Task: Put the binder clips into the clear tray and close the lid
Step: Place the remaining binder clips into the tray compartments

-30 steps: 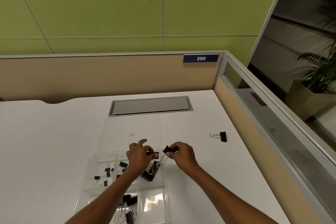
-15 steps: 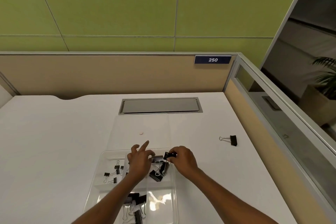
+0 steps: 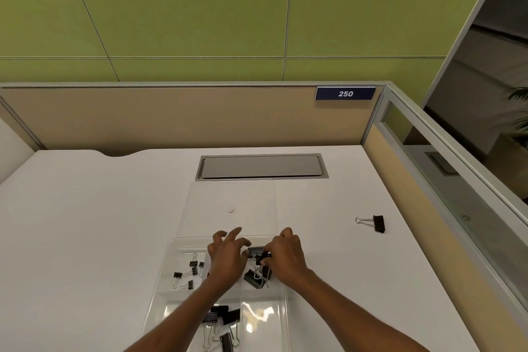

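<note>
Both hands are meeting over the far right compartment of the clear tray, which is sitting on the white surface near centre. The right hand is pinching a held binder clip between thumb and fingertips, keeping it just above the medium clips lying in that compartment. The left hand is hovering just beside it with fingers fanned and the index finger raised. Another clip is showing at its fingertips, but I cannot tell whether those fingers are gripping it (the contact is too small to make out). Small clips are lying scattered in the far left compartment, and large clips are lying heaped in the near left one, partly under the left forearm. The clear lid is lying open and flat beyond the tray, reaching towards a grey hatch. A stray binder clip is lying well apart on the right of the surface.
</note>
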Motion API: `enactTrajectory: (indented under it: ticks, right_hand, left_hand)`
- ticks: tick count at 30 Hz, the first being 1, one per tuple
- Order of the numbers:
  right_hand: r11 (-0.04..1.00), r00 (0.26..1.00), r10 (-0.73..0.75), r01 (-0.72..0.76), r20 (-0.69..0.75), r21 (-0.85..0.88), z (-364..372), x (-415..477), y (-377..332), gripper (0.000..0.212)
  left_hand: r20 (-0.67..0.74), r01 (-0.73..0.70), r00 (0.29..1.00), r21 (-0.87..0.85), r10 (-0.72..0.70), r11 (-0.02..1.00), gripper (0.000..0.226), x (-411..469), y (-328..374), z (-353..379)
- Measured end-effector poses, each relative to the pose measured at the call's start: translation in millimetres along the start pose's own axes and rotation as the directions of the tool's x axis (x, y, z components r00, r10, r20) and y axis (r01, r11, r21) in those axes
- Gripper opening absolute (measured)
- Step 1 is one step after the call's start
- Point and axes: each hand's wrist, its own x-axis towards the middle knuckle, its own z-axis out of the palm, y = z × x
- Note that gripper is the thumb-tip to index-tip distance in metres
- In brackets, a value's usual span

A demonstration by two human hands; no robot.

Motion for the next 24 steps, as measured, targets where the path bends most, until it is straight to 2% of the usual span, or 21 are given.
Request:
enactTrajectory:
  ticks: [3,10,16,24]
  right_hand:
    - [1.0,1.0,-0.014,0.014,-0.019,-0.011,3.2,-0.3,1.3,0.032]
    - [0.996,0.986,0.002,0.013,-0.164,0.087,2.7,2.4,22.5,0.037]
    - [0.988,0.967,0.121,-0.097,-0.224,0.117,-11.9,7.3,58.2,0.038]
    - [0.959,0.932,0.28,-0.258,-0.23,0.121,-40.5,16.9,136.7,0.036]
  left_hand:
    - [-0.015,-0.027,1.0,-0.001,0.027,1.0,0.022,1.4,2.1,2.1]
    - [-0.029,-0.042,0.999,-0.069,0.04,0.997,0.027,17.8,19.9,7.8]
    - [0.007,-0.073,0.997,-0.129,0.075,0.989,0.035,40.8,51.3,15.2]
    - [0.094,-0.177,0.978,-0.095,0.186,0.98,0.042,74.1,100.6,29.6]
